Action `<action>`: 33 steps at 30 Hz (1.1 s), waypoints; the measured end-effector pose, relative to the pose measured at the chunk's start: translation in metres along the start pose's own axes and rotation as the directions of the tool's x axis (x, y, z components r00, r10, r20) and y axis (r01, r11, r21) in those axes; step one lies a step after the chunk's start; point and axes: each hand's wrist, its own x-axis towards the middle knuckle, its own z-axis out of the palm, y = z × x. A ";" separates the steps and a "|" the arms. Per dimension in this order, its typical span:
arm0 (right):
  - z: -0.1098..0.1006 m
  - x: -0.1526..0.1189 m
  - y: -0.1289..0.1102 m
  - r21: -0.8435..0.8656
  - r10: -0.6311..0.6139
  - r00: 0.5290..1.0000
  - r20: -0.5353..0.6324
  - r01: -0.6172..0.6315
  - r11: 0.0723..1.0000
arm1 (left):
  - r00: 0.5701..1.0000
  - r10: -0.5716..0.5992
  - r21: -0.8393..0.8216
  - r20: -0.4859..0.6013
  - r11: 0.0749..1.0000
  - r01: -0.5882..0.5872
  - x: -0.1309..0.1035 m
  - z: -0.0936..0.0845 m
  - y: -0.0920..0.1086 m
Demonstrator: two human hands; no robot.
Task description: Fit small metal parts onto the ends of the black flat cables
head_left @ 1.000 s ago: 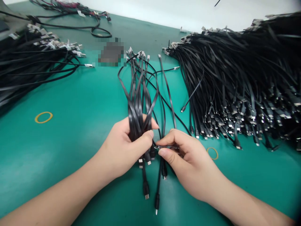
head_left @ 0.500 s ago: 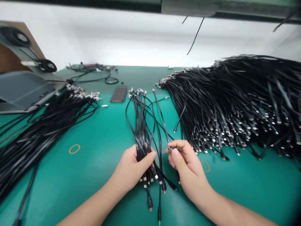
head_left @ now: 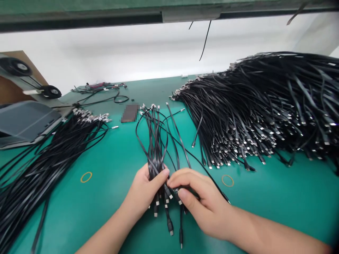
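Note:
My left hand (head_left: pixel 145 188) is closed around the middle of a bundle of black cables (head_left: pixel 156 148), thumb across the top. Their small metal plugs stick out below this hand, and the far ends, with pale connectors, lie on the green mat. Close beside the bundle's plugs, my right hand (head_left: pixel 201 201) has its thumb and forefinger closing on a dark cable end with a shiny tip, partly hidden by the fingers. A single black cable (head_left: pixel 180 134) runs from the mat to beneath this hand. Several loose cables pass between the hands.
A large heap of black cables (head_left: pixel 246 106) fills the right side. Another cable pile (head_left: pixel 58 148) lies on the left, by a machine with black wheels (head_left: pixel 50 92). Yellow rubber bands (head_left: pixel 86 177) lie on the mat. A dark blurred rectangle (head_left: pixel 130 113) lies behind the bundle.
My right hand has moved left, from beside the bundle to its plugs, along with the cable end. The left hand keeps its hold on the bundle. The camera view has shifted slightly.

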 end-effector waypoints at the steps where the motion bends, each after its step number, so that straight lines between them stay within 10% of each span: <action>1: 0.000 0.000 -0.001 -0.022 -0.011 1.000 0.018 0.012 1.000 | 1.000 0.000 0.005 -0.013 1.000 0.000 0.000 0.001 0.000; 12: 0.000 0.005 0.007 -0.244 0.129 0.972 -0.197 -0.176 0.954 | 0.996 -0.093 -0.119 0.013 0.988 0.094 -0.004 0.003 0.004; 20: -0.006 0.006 0.007 -0.476 -0.019 0.972 -0.233 -0.097 0.874 | 0.988 -0.121 -0.210 0.094 0.968 0.138 -0.005 -0.001 0.009; 26: 0.001 0.002 0.007 -0.024 0.159 0.975 -0.152 -0.165 0.986 | 0.976 -0.151 -0.271 0.154 0.944 0.188 -0.005 -0.001 0.002; 33: 0.010 0.003 0.003 0.264 0.435 0.897 -0.073 -0.404 0.876 | 0.994 -0.085 -0.283 0.067 0.954 0.100 -0.006 0.002 -0.002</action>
